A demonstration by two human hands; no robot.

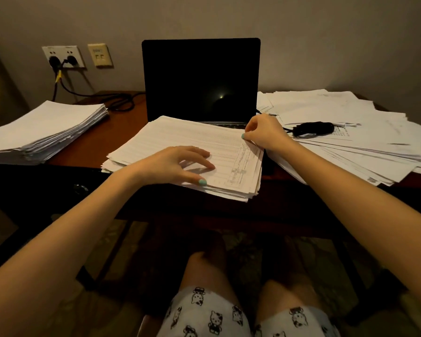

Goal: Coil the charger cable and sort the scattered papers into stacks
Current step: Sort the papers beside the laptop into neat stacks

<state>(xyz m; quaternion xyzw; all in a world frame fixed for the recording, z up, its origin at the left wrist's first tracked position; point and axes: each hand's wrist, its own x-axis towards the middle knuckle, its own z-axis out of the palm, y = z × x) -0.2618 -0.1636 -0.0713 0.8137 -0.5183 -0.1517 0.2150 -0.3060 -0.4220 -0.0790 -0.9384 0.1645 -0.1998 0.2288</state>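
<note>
My left hand (180, 164) lies loose-fingered, pressing the centre stack (180, 135) on the desk (122, 122), while my right hand (263, 135) pinches its far right edge, where I judge these light, floppy, slippery sheets lift most cleanly.

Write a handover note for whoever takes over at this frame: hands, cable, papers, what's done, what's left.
Left hand rests with fingers spread on the middle stack, holding it down. Right hand pinches that stack's far right edge.
Charger cable lies bundled on the scattered papers at the right. A tidy left stack sits at the left end of the table.
Done: the cable looks coiled and two stacks are formed.
Left: sort the scattered papers on the right into stacks.
</note>
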